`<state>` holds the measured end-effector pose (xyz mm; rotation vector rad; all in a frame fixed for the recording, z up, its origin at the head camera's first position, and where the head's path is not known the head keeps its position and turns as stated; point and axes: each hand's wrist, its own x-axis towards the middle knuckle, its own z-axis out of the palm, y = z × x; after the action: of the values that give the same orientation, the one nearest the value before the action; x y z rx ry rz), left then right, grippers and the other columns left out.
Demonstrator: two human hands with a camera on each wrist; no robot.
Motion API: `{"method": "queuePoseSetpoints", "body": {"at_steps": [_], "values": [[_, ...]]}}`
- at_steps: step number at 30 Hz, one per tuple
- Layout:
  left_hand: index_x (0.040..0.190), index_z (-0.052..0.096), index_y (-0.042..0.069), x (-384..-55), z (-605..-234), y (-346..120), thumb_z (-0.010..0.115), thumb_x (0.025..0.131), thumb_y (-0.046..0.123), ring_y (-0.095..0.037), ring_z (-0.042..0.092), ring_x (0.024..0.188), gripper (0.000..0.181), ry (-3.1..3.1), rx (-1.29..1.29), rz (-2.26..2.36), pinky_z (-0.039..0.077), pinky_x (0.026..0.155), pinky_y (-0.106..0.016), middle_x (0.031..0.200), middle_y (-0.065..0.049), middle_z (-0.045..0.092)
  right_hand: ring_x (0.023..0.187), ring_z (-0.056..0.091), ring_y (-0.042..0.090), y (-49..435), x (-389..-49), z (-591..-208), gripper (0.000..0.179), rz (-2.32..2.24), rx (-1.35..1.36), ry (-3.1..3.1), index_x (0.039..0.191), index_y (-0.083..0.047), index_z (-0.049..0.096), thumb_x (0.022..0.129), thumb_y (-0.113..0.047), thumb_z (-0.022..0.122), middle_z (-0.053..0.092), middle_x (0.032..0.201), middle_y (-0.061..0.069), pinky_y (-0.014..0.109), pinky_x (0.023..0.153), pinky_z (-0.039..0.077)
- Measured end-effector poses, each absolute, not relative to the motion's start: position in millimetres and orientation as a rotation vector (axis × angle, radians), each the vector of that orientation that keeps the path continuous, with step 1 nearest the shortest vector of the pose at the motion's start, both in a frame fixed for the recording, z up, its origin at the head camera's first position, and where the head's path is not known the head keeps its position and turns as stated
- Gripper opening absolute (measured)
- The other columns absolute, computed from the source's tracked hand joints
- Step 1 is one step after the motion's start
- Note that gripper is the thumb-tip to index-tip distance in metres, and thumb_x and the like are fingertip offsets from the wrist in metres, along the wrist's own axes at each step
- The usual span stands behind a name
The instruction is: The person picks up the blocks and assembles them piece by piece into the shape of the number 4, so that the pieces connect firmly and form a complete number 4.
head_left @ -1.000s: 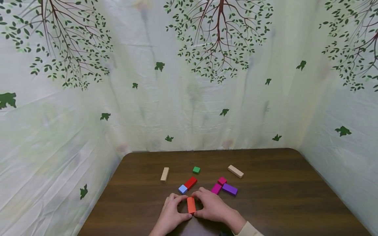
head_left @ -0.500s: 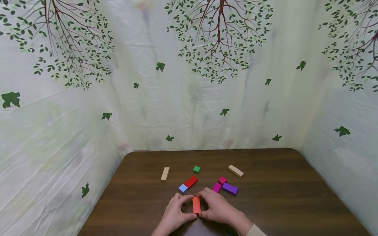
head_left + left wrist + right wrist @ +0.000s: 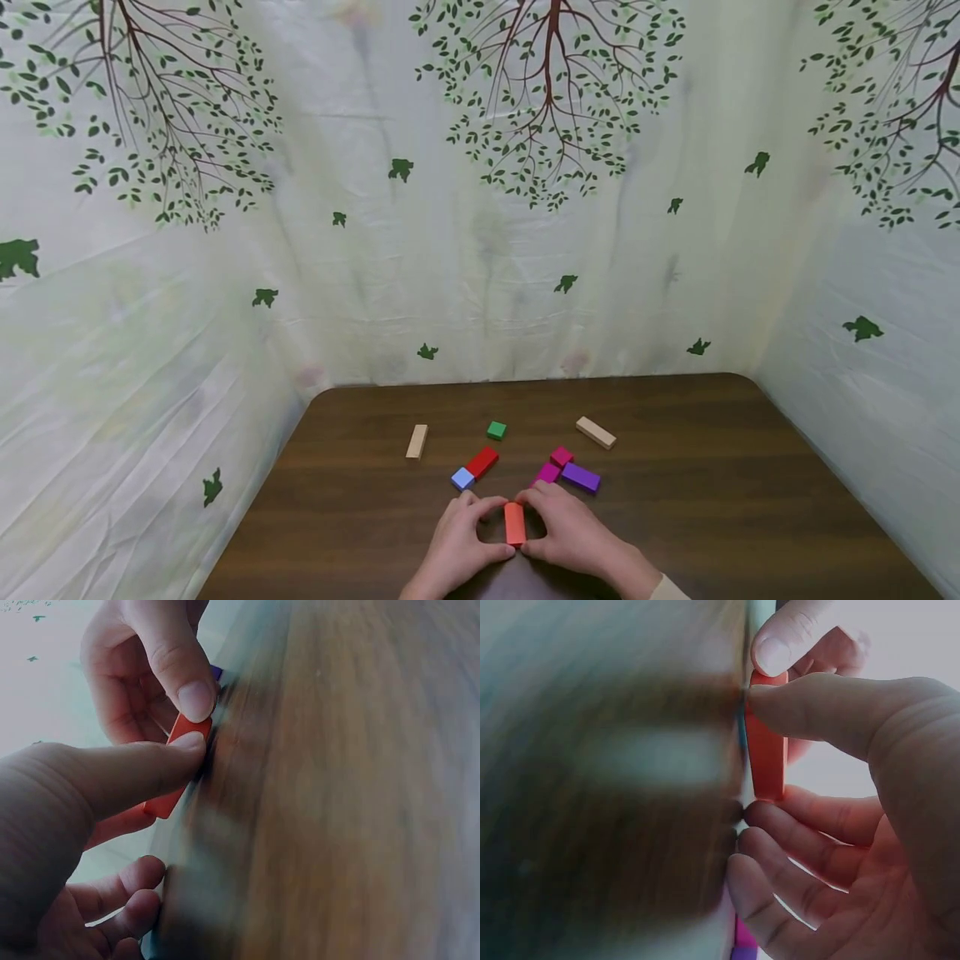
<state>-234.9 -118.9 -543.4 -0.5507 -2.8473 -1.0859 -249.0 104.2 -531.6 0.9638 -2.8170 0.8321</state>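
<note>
Both hands hold one orange rectangular block (image 3: 514,524) close over the table's near part. My left hand (image 3: 467,540) pinches its left side, thumb at the near end and index finger at the far end. From the other side my right hand (image 3: 576,533) grips the same block in the same way. In the left wrist view, the left thumb covers part of the orange block (image 3: 168,804). The right wrist view shows the block's long face (image 3: 767,761), with both thumbs at one end. Just beyond the right fingers lies a magenta block (image 3: 547,473).
Ahead of the hands are a blue block (image 3: 462,478) against a red one (image 3: 482,462), and a pink block (image 3: 561,456) beside a purple one (image 3: 581,477). Farther back are a green block (image 3: 497,430) and two plain wooden blocks (image 3: 417,442). A printed curtain (image 3: 487,317) surrounds the brown table (image 3: 712,500).
Both hands have slid rightward along the table's near part, carrying the orange block between them. Their pinch looks the same. The other blocks stay where they were.
</note>
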Motion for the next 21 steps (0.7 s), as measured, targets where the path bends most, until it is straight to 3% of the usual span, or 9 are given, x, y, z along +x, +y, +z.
{"method": "queuePoseSetpoints", "body": {"at_steps": [21], "values": [[0.12, 0.071, 0.024, -241.5, -543.9, -114.2, 0.088, 0.069, 0.05, -0.013, 0.037, 0.078, 0.06, -2.91, -0.574, -0.988, 0.03, 0.067, -0.03, 0.083, 0.005, 0.044, 0.09, 0.047, 0.006, 109.8, -253.2, -536.6, 0.051, 0.79, 0.928, -2.844, 0.118, -0.016, 0.069, 0.074, -0.035, 0.088, 0.052, 0.101, -0.009, 0.029, 0.079, 0.046]]}}
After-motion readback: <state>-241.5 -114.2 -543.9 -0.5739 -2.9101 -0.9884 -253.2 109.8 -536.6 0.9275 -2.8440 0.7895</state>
